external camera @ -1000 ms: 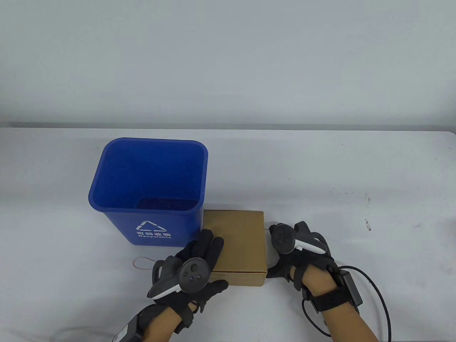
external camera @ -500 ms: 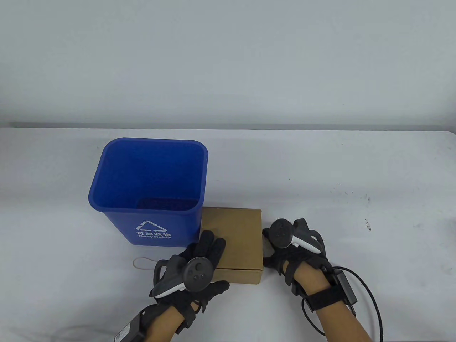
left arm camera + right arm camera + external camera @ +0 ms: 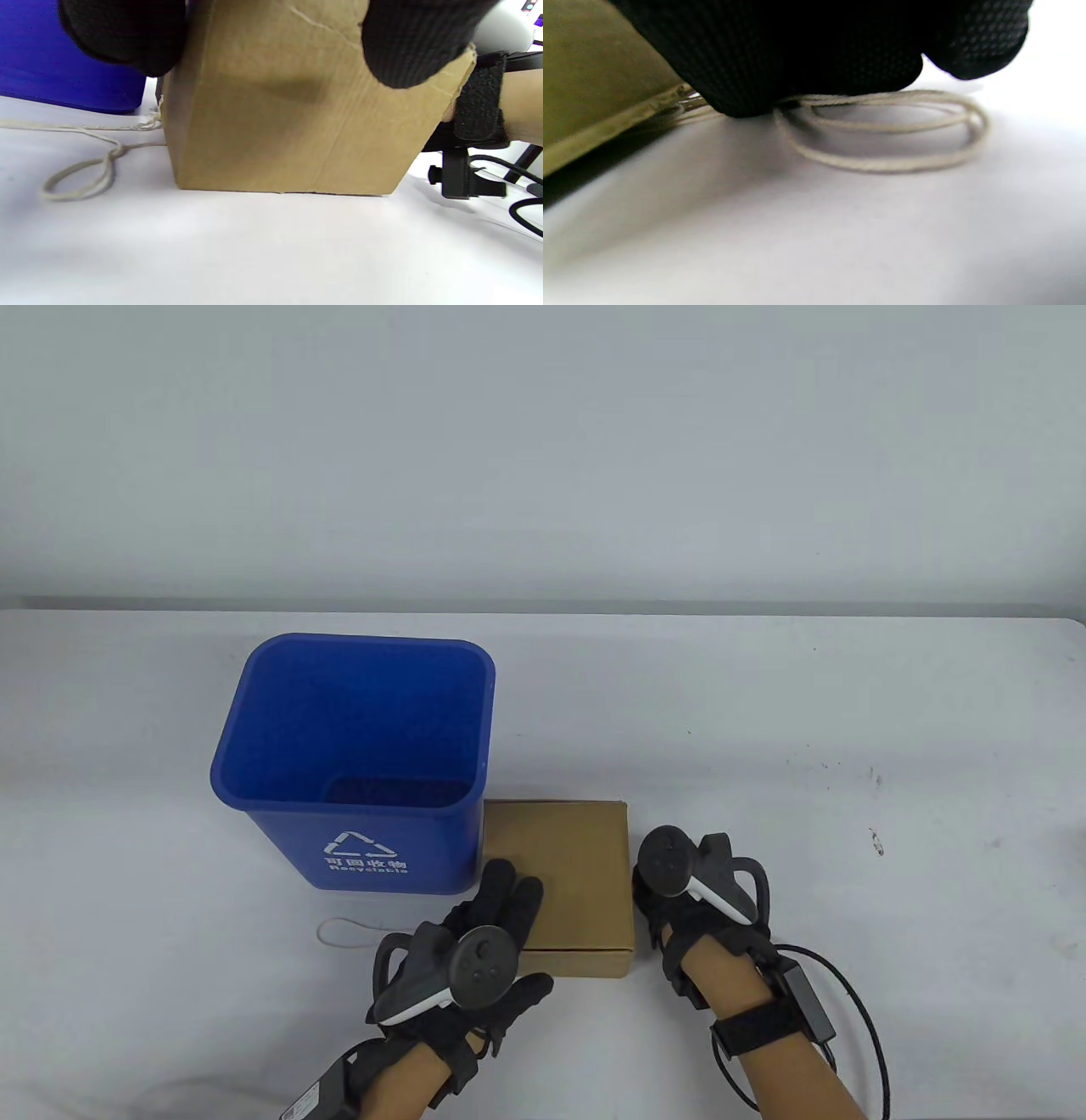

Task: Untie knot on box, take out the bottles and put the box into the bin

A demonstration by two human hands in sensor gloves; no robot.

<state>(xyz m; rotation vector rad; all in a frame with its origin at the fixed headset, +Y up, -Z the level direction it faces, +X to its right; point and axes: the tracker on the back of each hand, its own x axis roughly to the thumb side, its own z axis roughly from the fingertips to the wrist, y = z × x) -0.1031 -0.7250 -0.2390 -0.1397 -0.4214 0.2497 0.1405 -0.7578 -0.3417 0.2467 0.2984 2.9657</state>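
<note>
Table view: a closed cardboard box (image 3: pixel 560 882) is seen on the white counter (image 3: pixel 806 712), its far left corner just beside the blue recycling bin (image 3: pixel 356 755), whose opening faces up. The left hand (image 3: pixel 475 950) is laid on the box's near left part, fingers (image 3: pixel 505 895) extended flat over the lid and the thumb spread along the near face; nothing is gripped, and the placement is judged to be a steadying hold against sliding. The right hand (image 3: pixel 679 899) is set against the box's right side, low to the counter.

Right wrist view: gloved fingertips (image 3: pixel 806 63) are seen down on loops of pale string (image 3: pixel 895 131) lying on the counter beside the box's lower edge. Whether the string is pinched or merely touched cannot be told, as the contact is hidden by the glove.

Left wrist view: a further length of string, with a loop and a small knot, is seen trailing from the box's left side, between box and bin. No string crosses the lid in the table view.

It is judged that the binding is already loose and the string is being cleared from beneath the box. No bottles are visible; the lid is still shut, so removal and binning remain to be done.
</note>
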